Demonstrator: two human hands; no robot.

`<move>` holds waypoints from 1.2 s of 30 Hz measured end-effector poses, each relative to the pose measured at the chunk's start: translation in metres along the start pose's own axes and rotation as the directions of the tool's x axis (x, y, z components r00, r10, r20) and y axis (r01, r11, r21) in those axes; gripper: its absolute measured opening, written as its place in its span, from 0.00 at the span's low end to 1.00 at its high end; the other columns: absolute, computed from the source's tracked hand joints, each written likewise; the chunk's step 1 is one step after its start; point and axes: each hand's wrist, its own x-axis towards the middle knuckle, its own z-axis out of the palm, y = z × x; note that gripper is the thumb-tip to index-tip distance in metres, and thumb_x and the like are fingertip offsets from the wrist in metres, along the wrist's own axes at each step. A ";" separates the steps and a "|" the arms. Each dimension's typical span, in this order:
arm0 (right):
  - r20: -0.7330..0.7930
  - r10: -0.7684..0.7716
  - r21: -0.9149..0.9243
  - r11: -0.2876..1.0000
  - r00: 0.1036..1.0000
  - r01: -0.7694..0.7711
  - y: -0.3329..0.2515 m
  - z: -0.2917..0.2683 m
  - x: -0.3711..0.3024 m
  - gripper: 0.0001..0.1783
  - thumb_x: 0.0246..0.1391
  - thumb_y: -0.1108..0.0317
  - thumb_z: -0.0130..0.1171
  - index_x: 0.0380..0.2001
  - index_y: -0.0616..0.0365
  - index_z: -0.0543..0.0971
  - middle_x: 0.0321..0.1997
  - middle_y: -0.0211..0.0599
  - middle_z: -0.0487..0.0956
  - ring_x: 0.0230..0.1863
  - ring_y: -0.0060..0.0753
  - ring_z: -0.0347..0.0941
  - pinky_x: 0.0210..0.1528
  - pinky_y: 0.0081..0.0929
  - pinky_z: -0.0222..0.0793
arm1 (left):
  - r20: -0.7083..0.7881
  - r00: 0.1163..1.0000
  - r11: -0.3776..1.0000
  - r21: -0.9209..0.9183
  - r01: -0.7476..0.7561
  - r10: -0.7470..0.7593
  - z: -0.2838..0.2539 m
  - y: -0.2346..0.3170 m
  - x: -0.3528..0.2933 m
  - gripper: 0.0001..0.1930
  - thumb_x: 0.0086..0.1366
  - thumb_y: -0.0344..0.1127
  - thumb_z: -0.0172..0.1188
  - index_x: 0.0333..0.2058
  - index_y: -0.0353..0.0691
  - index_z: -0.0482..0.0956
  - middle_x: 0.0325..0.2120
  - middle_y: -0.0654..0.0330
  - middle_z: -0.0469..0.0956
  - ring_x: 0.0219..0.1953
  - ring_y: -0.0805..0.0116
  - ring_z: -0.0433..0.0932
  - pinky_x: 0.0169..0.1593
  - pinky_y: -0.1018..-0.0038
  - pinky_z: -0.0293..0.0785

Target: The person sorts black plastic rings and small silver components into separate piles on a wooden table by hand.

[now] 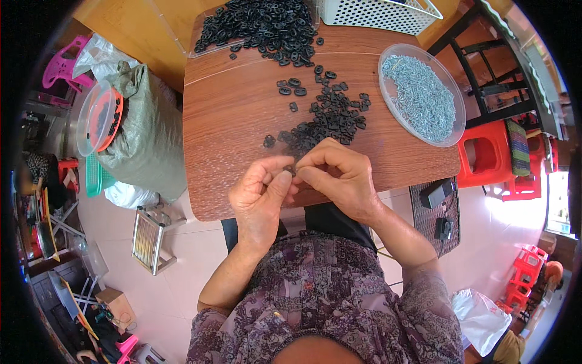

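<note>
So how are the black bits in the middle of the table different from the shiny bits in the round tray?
The black bits are dark and chunky; the shiny bits are silvery blue and thin. The black bits lie loose on the table, but the shiny bits sit in the tray. Both are small and heaped.

The one view looks steeply down from the left camera on the person's head, past the patterned shirt (327, 273). The hands (256, 197) sit close, near mid-frame; the table (230, 121) stretches beyond, and the wide fisheye takes in floor (176, 291) on both sides.
</note>
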 end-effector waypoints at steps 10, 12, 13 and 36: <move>0.083 0.047 0.034 0.998 0.995 -0.050 0.004 -0.001 -0.003 0.02 0.48 0.80 0.59 0.28 0.66 0.79 0.31 0.34 0.75 0.32 0.20 0.73 0.34 0.16 0.69 | 0.007 0.999 0.993 0.108 -0.049 0.048 -0.001 -0.001 -0.006 0.09 0.63 0.26 0.55 0.43 0.33 0.76 0.27 0.65 0.77 0.27 0.82 0.72 0.30 0.86 0.69; 0.093 0.076 0.037 0.996 0.993 -0.080 0.002 -0.001 -0.003 0.02 0.48 0.80 0.58 0.28 0.67 0.79 0.31 0.34 0.75 0.33 0.21 0.74 0.34 0.17 0.69 | 0.000 0.997 0.990 0.115 -0.076 0.077 -0.001 -0.003 -0.006 0.10 0.63 0.27 0.56 0.42 0.32 0.76 0.27 0.63 0.77 0.26 0.81 0.72 0.29 0.86 0.70; 0.095 0.067 0.034 0.997 0.993 -0.071 0.002 -0.001 -0.003 0.02 0.48 0.80 0.58 0.28 0.67 0.79 0.31 0.34 0.75 0.33 0.21 0.74 0.35 0.17 0.70 | 0.004 0.996 0.986 0.141 -0.088 0.089 -0.002 -0.004 -0.007 0.10 0.63 0.27 0.56 0.43 0.32 0.76 0.27 0.64 0.77 0.26 0.81 0.72 0.30 0.86 0.69; 0.071 -0.163 -0.124 0.977 0.984 0.171 0.004 0.004 0.000 0.01 0.45 0.77 0.59 0.23 0.62 0.76 0.22 0.32 0.72 0.28 0.28 0.65 0.30 0.26 0.62 | 0.016 0.959 0.870 0.419 -0.262 0.281 -0.005 -0.010 -0.004 0.08 0.59 0.21 0.56 0.37 0.33 0.77 0.25 0.56 0.76 0.23 0.71 0.76 0.26 0.78 0.72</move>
